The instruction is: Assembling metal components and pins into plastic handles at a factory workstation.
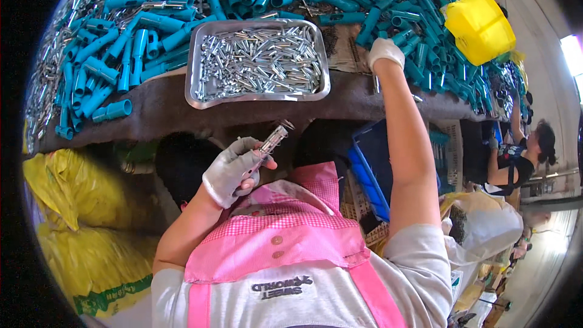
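Our left hand closed round a metal rod, probably light, stiff, slippery, best held mid-shaft; we couldn't tell the grip of our right hand by the far tubes.

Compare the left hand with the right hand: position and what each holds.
The left hand is close to the pink apron; the right hand is stretched out to the teal tubes. The left hand visibly holds a silver spring part; whether the right hand holds anything is hidden. Both wear pale gloves.
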### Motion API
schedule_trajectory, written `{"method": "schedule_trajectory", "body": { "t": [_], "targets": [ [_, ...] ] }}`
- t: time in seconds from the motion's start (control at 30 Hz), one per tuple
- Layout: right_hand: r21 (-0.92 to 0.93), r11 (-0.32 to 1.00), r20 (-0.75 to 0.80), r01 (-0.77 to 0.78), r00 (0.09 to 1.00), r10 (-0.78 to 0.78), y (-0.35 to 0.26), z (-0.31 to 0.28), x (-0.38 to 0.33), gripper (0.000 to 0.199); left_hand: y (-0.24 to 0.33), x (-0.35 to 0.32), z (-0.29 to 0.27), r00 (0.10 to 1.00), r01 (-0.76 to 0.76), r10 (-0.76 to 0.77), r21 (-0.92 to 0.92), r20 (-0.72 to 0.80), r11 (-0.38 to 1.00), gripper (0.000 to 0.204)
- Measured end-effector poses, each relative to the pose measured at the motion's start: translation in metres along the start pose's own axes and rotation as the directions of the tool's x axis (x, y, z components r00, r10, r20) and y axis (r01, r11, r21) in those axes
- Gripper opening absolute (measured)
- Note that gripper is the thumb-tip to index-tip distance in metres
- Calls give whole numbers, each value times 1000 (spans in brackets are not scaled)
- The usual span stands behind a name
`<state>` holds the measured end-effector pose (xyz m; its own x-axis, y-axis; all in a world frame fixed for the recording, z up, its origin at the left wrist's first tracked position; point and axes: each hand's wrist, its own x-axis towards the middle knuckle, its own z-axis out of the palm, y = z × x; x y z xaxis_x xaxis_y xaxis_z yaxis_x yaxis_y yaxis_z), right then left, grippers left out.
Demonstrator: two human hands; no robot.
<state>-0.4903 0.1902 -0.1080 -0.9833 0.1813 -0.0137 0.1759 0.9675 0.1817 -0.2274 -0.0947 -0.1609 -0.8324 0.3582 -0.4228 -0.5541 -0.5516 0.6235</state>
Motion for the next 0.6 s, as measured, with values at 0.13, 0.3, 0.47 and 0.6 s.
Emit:
{"method": "schedule_trajectory", "body": {
  "t": [0.13,0.3,0.47,0.6],
  "targets": [
    [110,994,-16,-3,1000,5,6,11,7,51,-3,-2,2,997,-53,54,20,-51,998,24],
    [114,993,-122,-2,992,16,9,28,4,50,5,-7,4,996,-23,26,43,-86,999,25],
    [68,998,-44,-16,999,19,5,7,-10,62,9,-7,-3,999,5,-6,-29,-43,1000,23],
    [197,980,-267,-10,962,63,14,0,-15,63,7,-12,-9,999,24,-29,-112,-44,993,24]
  ]
}}
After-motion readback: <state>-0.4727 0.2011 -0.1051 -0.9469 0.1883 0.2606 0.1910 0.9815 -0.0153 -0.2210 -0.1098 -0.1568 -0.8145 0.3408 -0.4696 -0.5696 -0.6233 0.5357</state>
